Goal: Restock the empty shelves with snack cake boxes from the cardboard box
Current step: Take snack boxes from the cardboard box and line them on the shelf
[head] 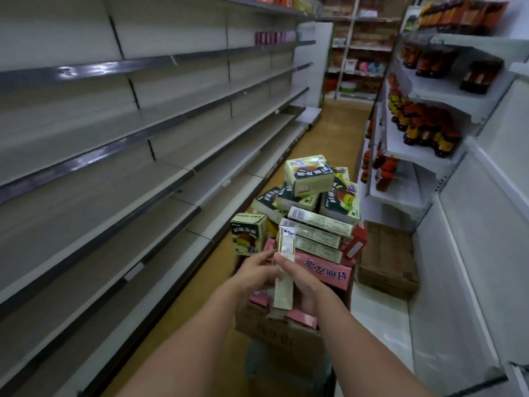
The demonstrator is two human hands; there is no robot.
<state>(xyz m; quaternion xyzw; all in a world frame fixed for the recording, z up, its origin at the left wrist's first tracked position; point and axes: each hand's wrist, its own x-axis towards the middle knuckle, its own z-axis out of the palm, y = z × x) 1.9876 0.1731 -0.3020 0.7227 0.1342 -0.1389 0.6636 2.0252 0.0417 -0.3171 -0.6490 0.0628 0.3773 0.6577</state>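
Note:
A brown cardboard box (pixel 282 335) stands in the aisle, heaped with several cream-and-green snack cake boxes (pixel 310 174) and pink ones (pixel 329 272). Both hands meet over the near side of the heap. My left hand (pixel 254 272) and my right hand (pixel 300 282) together hold a narrow cream snack cake box (pixel 284 275), seen edge-on with its barcode end up. The long empty shelves (pixel 120 156) run along the left of the aisle.
Shelves with dark sauce bottles (pixel 423 124) line the right side. A closed cardboard carton (pixel 386 259) sits on the floor by the right shelving. A few pink packs (pixel 272 38) stand on a far left shelf. The tan floor runs ahead.

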